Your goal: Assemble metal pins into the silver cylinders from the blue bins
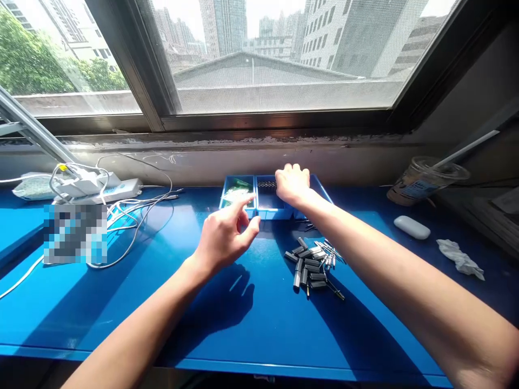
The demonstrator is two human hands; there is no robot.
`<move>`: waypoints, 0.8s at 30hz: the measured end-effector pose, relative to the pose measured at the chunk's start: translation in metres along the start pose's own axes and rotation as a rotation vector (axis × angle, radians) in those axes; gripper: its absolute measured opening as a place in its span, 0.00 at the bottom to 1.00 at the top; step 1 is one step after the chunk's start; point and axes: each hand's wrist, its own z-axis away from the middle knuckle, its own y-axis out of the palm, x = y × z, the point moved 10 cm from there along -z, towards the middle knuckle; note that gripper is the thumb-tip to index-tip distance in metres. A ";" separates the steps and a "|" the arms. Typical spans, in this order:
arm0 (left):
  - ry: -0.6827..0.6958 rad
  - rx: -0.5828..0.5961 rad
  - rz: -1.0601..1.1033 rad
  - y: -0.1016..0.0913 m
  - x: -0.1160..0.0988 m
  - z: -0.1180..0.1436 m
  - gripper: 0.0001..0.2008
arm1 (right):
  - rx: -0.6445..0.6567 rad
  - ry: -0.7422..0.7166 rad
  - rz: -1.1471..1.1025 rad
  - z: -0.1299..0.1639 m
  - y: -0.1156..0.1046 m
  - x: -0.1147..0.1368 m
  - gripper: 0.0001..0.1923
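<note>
- Head view: right hand (292,183) reaches over blue bins (271,214), apparently picking; fingers curled, grip hidden, can't tell.
- Left hand (225,231) hovers, spread.
- Black pieces (312,268) lie nearer; next probably calls for a precise pinch.

Right side of the blue tabletop (263,329) has a lidded clear plastic cup (417,186) with a pale straw (466,149) poking out, a white earbud case (412,227) nearby and a crumpled tissue (459,259) just beside that. Left side's kind of a mess: white power strip (122,189), a tangle of pale cables (140,220), plus a pixelated patch I can't make out. Window (267,97) behind shows leafy trees (30,59), high-rises (225,27) and a gabled roof (251,71).
</note>
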 end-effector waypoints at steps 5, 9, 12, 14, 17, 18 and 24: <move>0.115 0.116 -0.078 0.025 -0.014 0.009 0.09 | 0.024 0.015 -0.015 -0.001 0.001 -0.003 0.22; 0.180 0.201 -0.089 0.040 -0.024 0.015 0.08 | 0.015 0.021 -0.013 -0.002 0.002 -0.003 0.21; 0.164 0.183 -0.102 0.038 -0.023 0.014 0.08 | -0.011 0.021 -0.013 0.002 -0.001 -0.004 0.21; 0.143 0.153 -0.118 0.034 -0.020 0.013 0.08 | -0.053 0.002 -0.022 0.009 -0.009 -0.004 0.22; 0.145 0.120 -0.147 0.029 -0.019 0.011 0.09 | -0.153 -0.068 -0.077 0.028 -0.028 -0.004 0.21; 0.159 0.120 -0.154 0.029 -0.020 0.011 0.10 | -0.180 -0.084 -0.103 0.036 -0.033 -0.006 0.20; 0.327 0.173 -0.156 0.037 -0.032 0.016 0.11 | -0.082 -0.121 -0.276 0.093 -0.024 -0.011 0.17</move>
